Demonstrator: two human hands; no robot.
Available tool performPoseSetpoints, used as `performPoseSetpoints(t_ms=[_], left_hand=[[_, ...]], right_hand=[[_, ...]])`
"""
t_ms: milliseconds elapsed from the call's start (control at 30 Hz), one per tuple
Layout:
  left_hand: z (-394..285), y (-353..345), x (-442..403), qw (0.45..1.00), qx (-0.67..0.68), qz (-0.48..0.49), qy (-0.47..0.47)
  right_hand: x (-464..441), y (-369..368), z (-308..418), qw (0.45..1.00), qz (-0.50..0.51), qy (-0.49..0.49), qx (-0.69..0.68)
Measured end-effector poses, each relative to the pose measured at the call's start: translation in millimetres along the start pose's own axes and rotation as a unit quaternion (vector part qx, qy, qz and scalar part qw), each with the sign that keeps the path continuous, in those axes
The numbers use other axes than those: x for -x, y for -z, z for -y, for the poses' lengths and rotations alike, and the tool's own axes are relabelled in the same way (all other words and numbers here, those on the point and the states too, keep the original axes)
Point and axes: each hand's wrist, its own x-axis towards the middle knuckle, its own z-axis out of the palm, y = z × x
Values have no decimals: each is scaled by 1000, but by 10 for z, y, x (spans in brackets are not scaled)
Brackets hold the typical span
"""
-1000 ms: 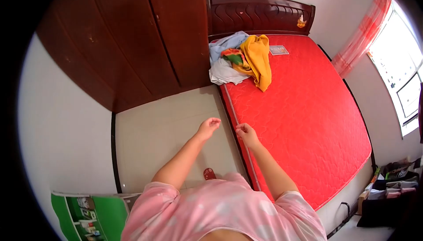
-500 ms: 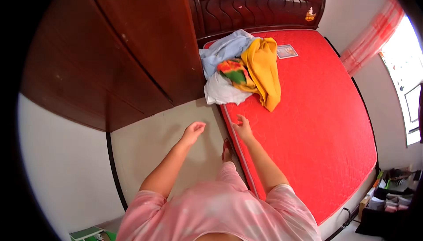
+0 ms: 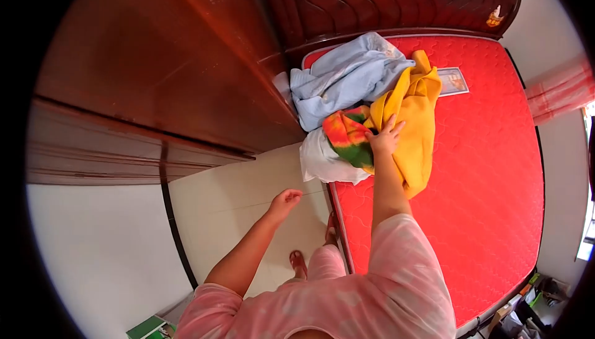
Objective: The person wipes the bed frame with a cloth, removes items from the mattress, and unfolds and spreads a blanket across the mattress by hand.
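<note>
My right hand (image 3: 385, 139) is over the pile of clothes, fingers spread, at the left edge of a yellow garment (image 3: 416, 128). Left of it lies a red, orange and green cloth (image 3: 348, 137), with a white cloth (image 3: 325, 160) below and a light blue garment (image 3: 347, 75) behind. The pile rests on the red mattress (image 3: 489, 215), at its far left corner. My left hand (image 3: 286, 204) hangs in the air above the floor, near the white cloth, its fingers curled together with nothing visible in them.
A dark wooden wardrobe (image 3: 149, 60) stands at the left, close to the bed. The carved headboard (image 3: 384, 4) is at the back. A small card (image 3: 453, 81) lies beside the yellow garment. Tiled floor (image 3: 248, 184) shows left of the bed. Assorted items (image 3: 539, 302) sit at lower right.
The view has moved closer to the clothes. My right hand has reached forward from above the bed's edge to the yellow garment, its fingers spreading. My left hand still hovers over the floor.
</note>
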Motion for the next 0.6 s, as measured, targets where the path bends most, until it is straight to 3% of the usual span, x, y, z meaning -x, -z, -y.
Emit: performPoseSetpoints(t_ms=[133, 167, 267, 433, 467, 533, 600], left_hand=[[-28, 95, -230, 994, 21, 16, 104], [-92, 68, -272, 991, 31, 18, 127], [-142, -36, -530, 981, 70, 34, 179], [-301, -406, -1186, 968, 82, 89, 220], [-315, -518, -1356, 972, 66, 77, 210], [-397, -726, -1680, 980, 38, 47, 189], [147, -820, -2335, 997, -7, -7, 74]], right_hand=[[-179, 11, -184, 969, 165, -67, -172], [-251, -346, -431, 989, 62, -25, -129], [32, -272, -600, 988, 59, -9, -139], [814, -41, -896, 959, 80, -71, -264], [997, 100, -864, 947, 96, -104, -287], [1305, -88, -1057, 931, 57, -57, -356], [1666, -46, -993, 937, 37, -104, -330]])
